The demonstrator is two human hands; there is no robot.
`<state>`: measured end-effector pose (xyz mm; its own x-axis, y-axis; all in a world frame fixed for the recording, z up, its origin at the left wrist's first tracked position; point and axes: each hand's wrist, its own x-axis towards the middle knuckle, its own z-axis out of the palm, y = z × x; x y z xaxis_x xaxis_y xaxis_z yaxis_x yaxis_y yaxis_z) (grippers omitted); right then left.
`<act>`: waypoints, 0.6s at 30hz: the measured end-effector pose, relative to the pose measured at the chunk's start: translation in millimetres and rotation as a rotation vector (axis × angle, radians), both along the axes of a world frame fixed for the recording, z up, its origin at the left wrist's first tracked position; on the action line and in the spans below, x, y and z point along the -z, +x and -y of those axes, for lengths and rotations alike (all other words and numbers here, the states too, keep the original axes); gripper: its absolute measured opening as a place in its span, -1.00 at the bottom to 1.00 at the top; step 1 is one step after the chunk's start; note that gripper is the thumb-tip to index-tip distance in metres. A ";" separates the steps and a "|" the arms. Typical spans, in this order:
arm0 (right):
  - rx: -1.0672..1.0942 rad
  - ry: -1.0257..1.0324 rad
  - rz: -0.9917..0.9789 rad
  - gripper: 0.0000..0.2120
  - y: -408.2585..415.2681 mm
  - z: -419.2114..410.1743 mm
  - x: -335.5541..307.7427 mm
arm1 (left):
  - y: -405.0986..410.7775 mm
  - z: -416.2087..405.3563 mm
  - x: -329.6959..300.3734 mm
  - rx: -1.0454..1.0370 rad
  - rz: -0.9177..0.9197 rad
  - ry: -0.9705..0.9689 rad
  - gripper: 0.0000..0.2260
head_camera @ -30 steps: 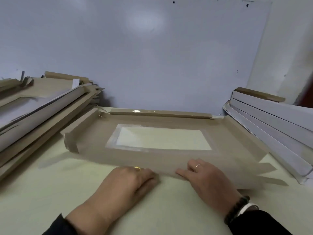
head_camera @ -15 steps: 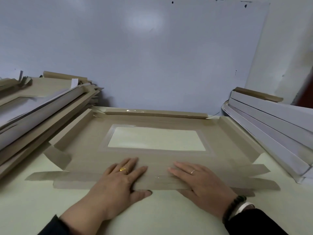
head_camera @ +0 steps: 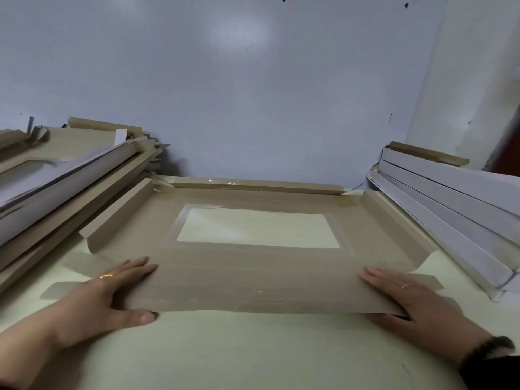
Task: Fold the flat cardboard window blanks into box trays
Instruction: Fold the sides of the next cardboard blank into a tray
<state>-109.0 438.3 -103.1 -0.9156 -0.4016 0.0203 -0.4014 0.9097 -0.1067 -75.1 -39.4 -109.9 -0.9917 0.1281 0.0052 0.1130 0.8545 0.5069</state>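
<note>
A brown cardboard window blank (head_camera: 253, 280) lies on the pale table (head_camera: 253, 350) in front of me, its clear rectangular window (head_camera: 257, 228) in the middle. The far, left and right side flaps stand partly raised. The near flap lies almost flat, with narrow tabs sticking out at both ends. My left hand (head_camera: 107, 299) rests with straight fingers on the flap's left end, thumb along its front edge. My right hand (head_camera: 413, 302) lies with straight fingers on the right end, its thumb hidden under the edge.
A slanting heap of brown and white cardboard pieces (head_camera: 56, 187) fills the left side. Several stacked white-sided trays (head_camera: 450, 198) crowd the right edge. A pale wall rises just behind the blank.
Both hands slid apart along the near flap, from its middle out to its two ends. The flap, held raised a second ago, now lies nearly flat.
</note>
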 end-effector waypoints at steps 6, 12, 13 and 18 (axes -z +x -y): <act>0.140 -0.349 -0.007 -0.46 5.1 -15.0 -2.2 | -4.3 42.4 12.6 -0.006 -0.052 0.057 -0.23; 0.244 -0.584 -0.131 -0.89 7.1 -12.0 -5.2 | -5.6 51.4 20.7 -0.010 -0.118 0.121 -0.22; 0.251 -0.577 -0.158 -0.90 7.8 -10.0 -6.4 | -5.1 50.0 21.3 -0.029 -0.160 0.135 -0.26; 0.291 -0.433 -0.296 -0.76 4.9 -7.7 -6.5 | -1.3 40.4 14.8 -0.152 -0.337 0.119 -0.48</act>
<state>-104.1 446.0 -96.7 -0.9171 -0.0333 0.3974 -0.2114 0.8856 -0.4136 -76.4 -79.8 -124.6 -0.9395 -0.0415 0.3399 0.1667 0.8117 0.5598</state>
